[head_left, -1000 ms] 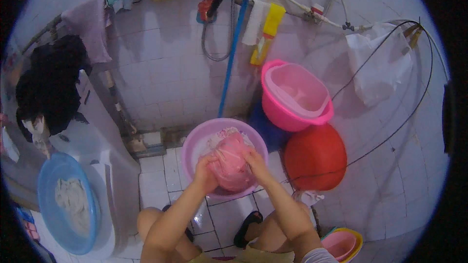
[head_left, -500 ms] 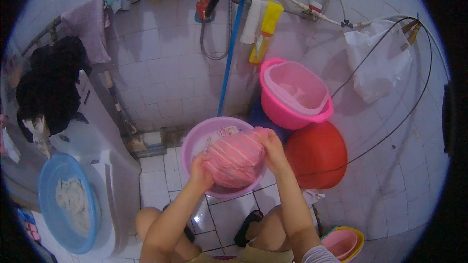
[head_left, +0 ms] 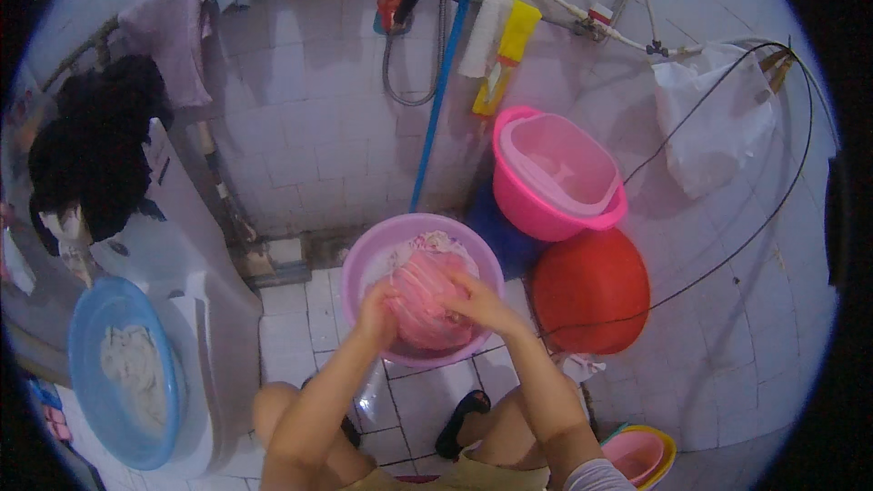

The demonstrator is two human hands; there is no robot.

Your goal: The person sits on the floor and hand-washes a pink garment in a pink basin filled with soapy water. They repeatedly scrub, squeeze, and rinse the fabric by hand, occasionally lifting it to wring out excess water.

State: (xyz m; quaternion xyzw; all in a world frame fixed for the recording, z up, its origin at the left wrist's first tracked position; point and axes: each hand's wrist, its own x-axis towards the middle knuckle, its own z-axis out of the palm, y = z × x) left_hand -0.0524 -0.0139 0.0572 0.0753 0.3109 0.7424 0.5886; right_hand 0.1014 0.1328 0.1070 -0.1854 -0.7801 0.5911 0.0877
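Note:
A pink striped cloth (head_left: 426, 305) is bunched up over the near part of a lilac basin (head_left: 356, 245) on the tiled floor. My left hand (head_left: 376, 314) closes on the cloth's left side. At its right side my right hand (head_left: 479, 302) grips the cloth, fingers bent into the folds. Behind it in the basin lies a white cloth with a coloured pattern (head_left: 438, 242); the pink cloth covers part of it.
Right of the basin stand a pink tub with a lighter basin inside (head_left: 555, 218) and a red basin (head_left: 591, 291). A blue basin (head_left: 123, 373) with pale cloth sits at left beside a white appliance (head_left: 195, 255). A blue pole (head_left: 436, 109) leans on the wall.
The pink cloth was stretched wide between my hands; now it is gathered smaller and lower in the basin. My right hand has moved left and down, closer to my left.

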